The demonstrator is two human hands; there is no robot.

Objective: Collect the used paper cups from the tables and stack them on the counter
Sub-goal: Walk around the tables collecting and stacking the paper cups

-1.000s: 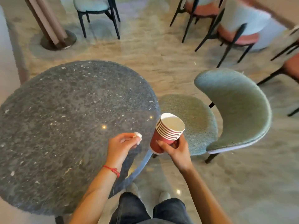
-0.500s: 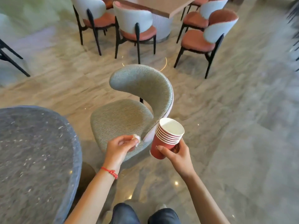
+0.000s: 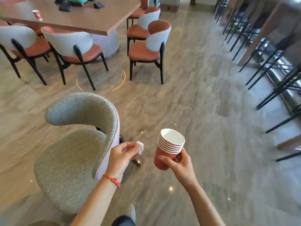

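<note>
While the right hand curls its fingers and thumb round the lower wall of the stack of red paper cups, the stack tilts slightly, mouth up and leaning away from the person toward the upper left. The left hand, just beside it and a little apart, pinches a small crumpled white wad between thumb and fingertips, so neither hand is free. Under the left forearm stands a grey upholstered chair. Far ahead and to the left, well apart from both hands, a single red cup stands upright near the left end of the long bench, behind a row of white-backed chairs. That cup lies on the left hand's side, so the left hand is probably the nearer one to reach it, though the wad would have to be dealt with first. The counter named in the task cannot be told apart with certainty; dark stools line the right edge.
</note>
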